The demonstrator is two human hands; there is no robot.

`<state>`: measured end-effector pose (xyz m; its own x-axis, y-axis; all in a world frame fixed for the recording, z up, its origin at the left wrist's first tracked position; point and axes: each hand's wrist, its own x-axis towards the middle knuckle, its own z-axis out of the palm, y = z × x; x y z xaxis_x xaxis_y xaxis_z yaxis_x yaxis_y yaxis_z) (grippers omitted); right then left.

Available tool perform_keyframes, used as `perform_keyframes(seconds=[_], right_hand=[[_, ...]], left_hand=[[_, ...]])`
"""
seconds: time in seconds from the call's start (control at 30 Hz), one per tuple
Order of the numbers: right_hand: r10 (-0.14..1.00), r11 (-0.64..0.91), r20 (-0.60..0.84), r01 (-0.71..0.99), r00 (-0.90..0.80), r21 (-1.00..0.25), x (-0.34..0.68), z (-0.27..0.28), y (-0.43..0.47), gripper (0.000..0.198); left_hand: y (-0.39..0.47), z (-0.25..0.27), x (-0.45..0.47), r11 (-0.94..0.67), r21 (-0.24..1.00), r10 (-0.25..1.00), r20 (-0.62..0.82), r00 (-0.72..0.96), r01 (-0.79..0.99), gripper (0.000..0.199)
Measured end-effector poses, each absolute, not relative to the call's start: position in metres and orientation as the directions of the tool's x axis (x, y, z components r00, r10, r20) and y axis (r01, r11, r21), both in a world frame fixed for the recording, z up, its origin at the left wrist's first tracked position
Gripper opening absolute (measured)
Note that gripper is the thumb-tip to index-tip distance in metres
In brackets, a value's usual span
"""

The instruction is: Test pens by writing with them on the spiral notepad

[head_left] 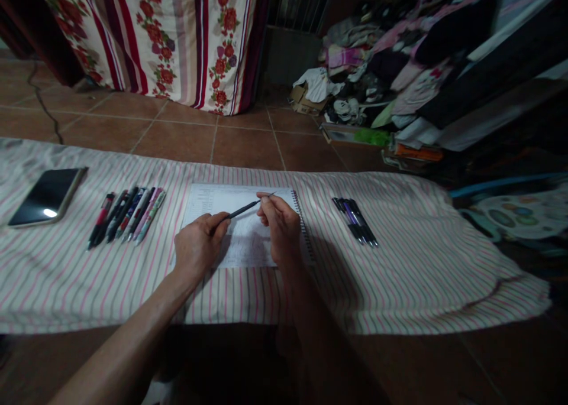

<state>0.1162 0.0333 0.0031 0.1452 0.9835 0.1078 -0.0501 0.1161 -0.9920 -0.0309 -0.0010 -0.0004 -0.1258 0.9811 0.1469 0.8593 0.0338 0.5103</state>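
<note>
Over the one notebook (244, 248), your left hand (199, 240) grips one pen (243, 210) by its barrel while your right hand (283, 220) pinches around its thin end; best keep both in line, since that end might bend. Leftward lie one phone (47, 197) and roughly seven bunched pens (125, 216), hard to count; rightward, about four others (355, 222).

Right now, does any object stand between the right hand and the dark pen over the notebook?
Nothing visible does. The dark pen runs from the grip of the left hand up to the right hand, above the notebook. The left-side pens and right-side pens lie aside.
</note>
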Motion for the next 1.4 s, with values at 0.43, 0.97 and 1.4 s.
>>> perform_keyframes(seconds=[0.43, 0.97, 1.4], right_hand=[[0.994, 0.081, 0.079, -0.032, 0.075, -0.996, 0.109, -0.001, 0.035, 0.029], [0.993, 0.046, 0.035, -0.093, 0.113, -0.995, 0.11, 0.0, 0.035, 0.031], [0.979, 0.119, -0.085, -0.856, 0.187, -0.504, 0.195, 0.002, 0.051, 0.014]], left_hand=[[0.002, -0.008, -0.034, -0.131, 0.483, 0.923, 0.377, -0.071, 0.866, 0.026], [0.002, -0.007, -0.033, -0.085, 0.633, 0.97, 0.231, -0.083, 0.77, 0.023], [0.0, -0.004, -0.03, -0.034, 0.645, 0.984, 0.155, -0.088, 0.763, 0.026]])
